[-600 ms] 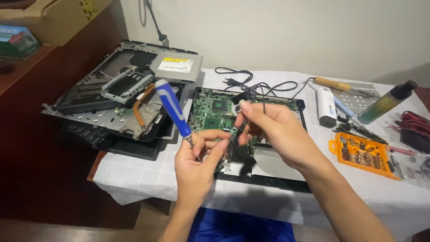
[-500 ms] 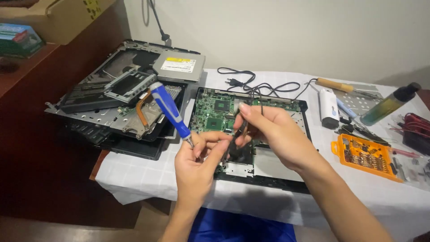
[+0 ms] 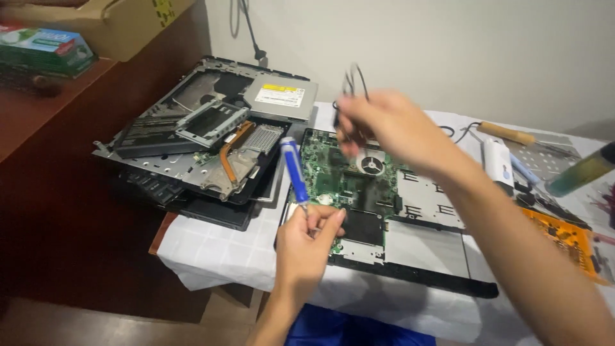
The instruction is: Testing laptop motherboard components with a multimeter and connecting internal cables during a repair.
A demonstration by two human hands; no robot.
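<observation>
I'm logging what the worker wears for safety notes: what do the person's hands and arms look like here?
Both are bare: the left hand and right hand have no gloves, and no rings or watch can be seen. The forearms show no sleeves within the frame.

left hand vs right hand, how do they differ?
Left hand is low, near the board's front edge, pinching a blue screwdriver upright. Right hand is raised over the green board, motion-blurred, gripping thin black wires. Both are bare and closed on something.

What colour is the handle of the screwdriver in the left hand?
Blue with a pale tip, on the plastic-handled screwdriver held by the left hand; head view.
</observation>
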